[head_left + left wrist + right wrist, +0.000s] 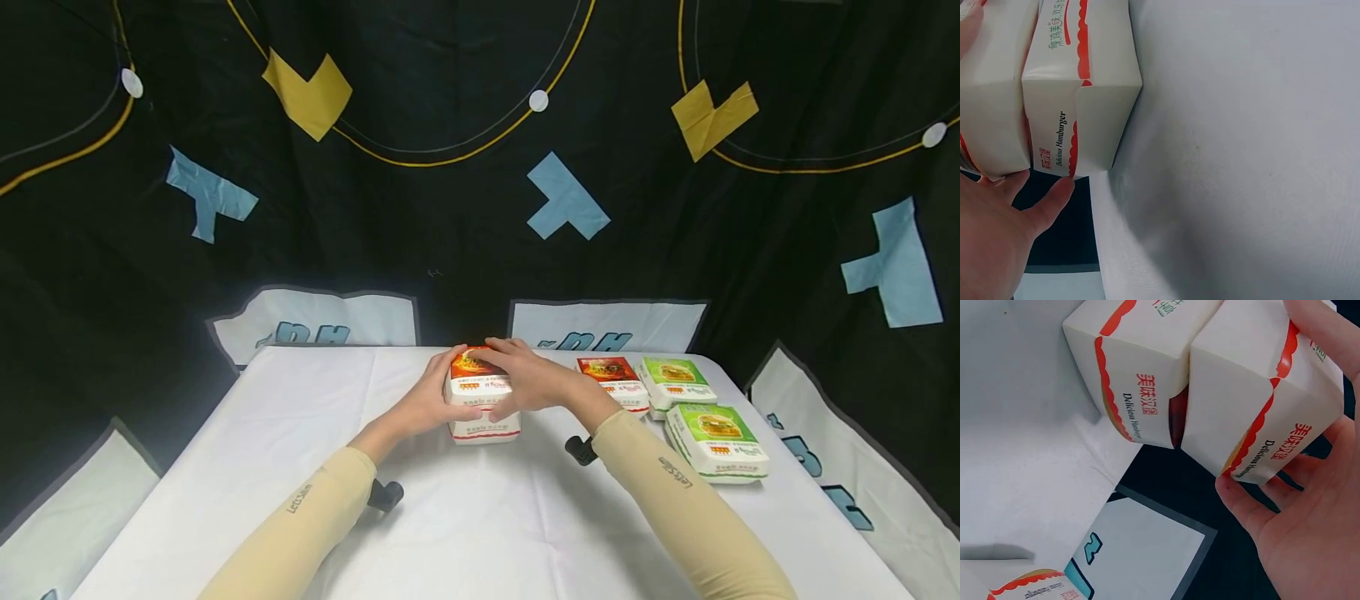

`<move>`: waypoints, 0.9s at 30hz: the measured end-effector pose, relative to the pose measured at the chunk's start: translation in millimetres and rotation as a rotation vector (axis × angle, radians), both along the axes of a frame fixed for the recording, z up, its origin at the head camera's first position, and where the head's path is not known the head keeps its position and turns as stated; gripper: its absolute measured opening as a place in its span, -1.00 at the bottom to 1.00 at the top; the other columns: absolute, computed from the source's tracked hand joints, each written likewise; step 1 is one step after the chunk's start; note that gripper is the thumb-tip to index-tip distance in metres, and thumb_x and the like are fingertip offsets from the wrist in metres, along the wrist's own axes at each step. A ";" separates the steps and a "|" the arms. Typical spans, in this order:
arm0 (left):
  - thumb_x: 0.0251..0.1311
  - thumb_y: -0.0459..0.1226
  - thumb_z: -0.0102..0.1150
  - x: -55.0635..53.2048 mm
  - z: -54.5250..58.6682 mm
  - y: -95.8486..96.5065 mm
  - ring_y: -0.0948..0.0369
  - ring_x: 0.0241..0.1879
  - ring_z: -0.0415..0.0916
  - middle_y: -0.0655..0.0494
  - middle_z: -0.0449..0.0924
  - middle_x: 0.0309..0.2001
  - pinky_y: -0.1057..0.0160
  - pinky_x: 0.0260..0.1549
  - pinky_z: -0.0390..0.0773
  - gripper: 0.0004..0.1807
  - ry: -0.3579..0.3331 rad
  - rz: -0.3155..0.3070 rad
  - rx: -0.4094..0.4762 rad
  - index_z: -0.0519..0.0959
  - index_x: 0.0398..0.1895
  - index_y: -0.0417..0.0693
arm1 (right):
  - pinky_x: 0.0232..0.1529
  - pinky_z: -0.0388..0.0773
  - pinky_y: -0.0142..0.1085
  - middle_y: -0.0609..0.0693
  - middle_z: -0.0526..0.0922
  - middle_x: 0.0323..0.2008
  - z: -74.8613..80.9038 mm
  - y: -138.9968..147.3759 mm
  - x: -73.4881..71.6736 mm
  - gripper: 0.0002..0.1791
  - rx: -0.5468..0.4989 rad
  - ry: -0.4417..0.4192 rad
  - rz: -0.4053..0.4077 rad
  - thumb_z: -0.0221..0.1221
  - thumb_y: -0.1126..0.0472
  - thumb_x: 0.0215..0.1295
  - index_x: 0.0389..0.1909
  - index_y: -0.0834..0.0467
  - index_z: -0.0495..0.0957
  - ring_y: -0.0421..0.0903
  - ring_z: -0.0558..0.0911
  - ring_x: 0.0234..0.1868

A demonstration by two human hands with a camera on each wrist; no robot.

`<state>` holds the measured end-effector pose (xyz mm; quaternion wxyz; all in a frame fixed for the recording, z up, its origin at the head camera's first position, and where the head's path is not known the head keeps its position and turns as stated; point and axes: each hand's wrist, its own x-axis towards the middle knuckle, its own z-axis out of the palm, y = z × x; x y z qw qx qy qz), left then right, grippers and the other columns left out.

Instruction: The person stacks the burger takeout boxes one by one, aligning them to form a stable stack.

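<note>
Two white hamburger boxes with red trim stand stacked at the far middle of the table. The upper box (478, 390) has a red lid with a burger picture; the lower box (486, 431) sits directly beneath it. My left hand (426, 402) grips the upper box from the left, thumb across its front. From the right, my right hand (538, 380) holds the same box, fingers over its top and far side. In the right wrist view, a narrow dark red gap shows between the upper box (1254, 394) and lower box (1138, 375).
Right of the stack stand another red-topped hamburger box (622, 395) and two green-topped ones, one farther back (678, 393) and one nearer (720, 454). A white cloth covers the table (225, 500). Behind its far edge hangs a black curtain (435, 233).
</note>
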<state>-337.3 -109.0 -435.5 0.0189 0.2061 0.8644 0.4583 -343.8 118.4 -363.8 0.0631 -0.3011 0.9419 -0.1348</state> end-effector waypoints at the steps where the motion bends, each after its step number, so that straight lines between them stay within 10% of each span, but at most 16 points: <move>1: -0.09 0.13 0.54 0.2 0.2 0.0 0.08 0.37 0.18 0.18 -0.02 0.53 -0.09 0.29 0.42 0.22 0.000 0.001 -0.002 -0.08 0.58 0.43 | 0.26 0.46 0.15 -0.12 -0.03 0.61 -0.6 0.8 -0.2 0.11 -0.015 -0.007 -0.005 0.51 -0.21 -0.04 0.53 -0.40 0.11 0.01 0.05 0.53; 27: -0.16 0.10 0.59 0.0 3.2 2.1 0.08 0.37 0.18 0.16 0.06 0.49 -0.15 0.29 0.39 0.22 -0.008 0.035 0.003 -0.02 0.55 0.46 | 0.32 0.36 0.25 -0.04 0.15 0.56 17.0 62.9 10.3 0.04 -0.133 -0.002 -0.067 0.49 -0.24 0.00 0.52 -0.25 0.21 0.12 0.11 0.54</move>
